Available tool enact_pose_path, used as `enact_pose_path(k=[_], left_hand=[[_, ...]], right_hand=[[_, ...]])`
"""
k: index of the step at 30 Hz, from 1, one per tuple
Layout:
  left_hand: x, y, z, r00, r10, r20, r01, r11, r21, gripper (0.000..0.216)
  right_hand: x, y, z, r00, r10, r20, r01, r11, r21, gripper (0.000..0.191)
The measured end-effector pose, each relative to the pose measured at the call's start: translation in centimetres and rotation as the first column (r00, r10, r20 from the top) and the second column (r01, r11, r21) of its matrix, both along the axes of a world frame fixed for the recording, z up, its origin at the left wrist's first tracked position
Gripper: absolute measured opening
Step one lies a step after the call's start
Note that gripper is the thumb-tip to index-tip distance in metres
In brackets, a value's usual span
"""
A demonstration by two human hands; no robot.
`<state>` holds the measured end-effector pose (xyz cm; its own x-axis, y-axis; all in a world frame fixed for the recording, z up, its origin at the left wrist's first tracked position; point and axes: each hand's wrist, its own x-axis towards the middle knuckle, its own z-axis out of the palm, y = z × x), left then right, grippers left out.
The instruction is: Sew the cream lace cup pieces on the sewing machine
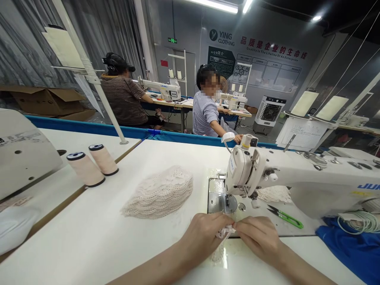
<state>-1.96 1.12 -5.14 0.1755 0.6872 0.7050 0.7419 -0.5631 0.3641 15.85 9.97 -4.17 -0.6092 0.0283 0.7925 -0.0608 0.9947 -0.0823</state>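
Between my two hands is a small piece of cream lace (225, 231), bunched at the fingertips, with part of it hanging down over the table's front. My left hand (204, 233) is closed on its left side. From the right, my right hand (258, 235) pinches the same lace. Both hands are just in front of the needle plate (218, 202) of a white sewing machine (245, 170). Left of the machine lies a stack of cream lace pieces (162, 194). More lace (274, 194) rests behind the needle area, under the machine arm.
Green-handled thread snips (286, 217) lie right of the needle. Blue cloth (341, 245) and a coiled pale cord (360, 221) are at the far right. Two thread cones (86, 170) stand at left beside another machine (26, 154). Two people (204, 111) sit beyond the table.
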Motion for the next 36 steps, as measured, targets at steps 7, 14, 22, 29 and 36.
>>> enact_pose_path(k=[7,14,22,29,36], left_hand=[[0.07,0.03,0.19,1.000,-0.004,0.016,0.003,1.000,0.026,0.012],[0.02,0.04,0.25,1.000,0.001,-0.004,-0.001,1.000,0.016,0.012],[0.07,-0.07,0.30,1.000,0.005,-0.003,-0.005,1.000,0.015,0.014],[0.08,-0.06,0.50,1.000,0.005,-0.002,-0.005,1.000,0.023,0.013],[0.08,0.05,0.31,1.000,0.011,0.003,-0.011,1.000,0.029,0.014]], right_hand=[[-0.13,-0.04,0.17,1.000,0.006,-0.013,-0.005,1.000,0.013,0.017],[-0.04,0.00,-0.06,1.000,0.008,-0.008,-0.008,1.000,0.007,0.018],[-0.17,-0.12,0.29,1.000,0.000,-0.019,0.000,1.000,0.008,0.018],[-0.08,-0.13,0.16,1.000,0.007,-0.018,-0.007,1.000,0.003,0.017],[-0.08,-0.12,0.09,1.000,-0.014,-0.010,0.014,1.000,0.011,0.017]])
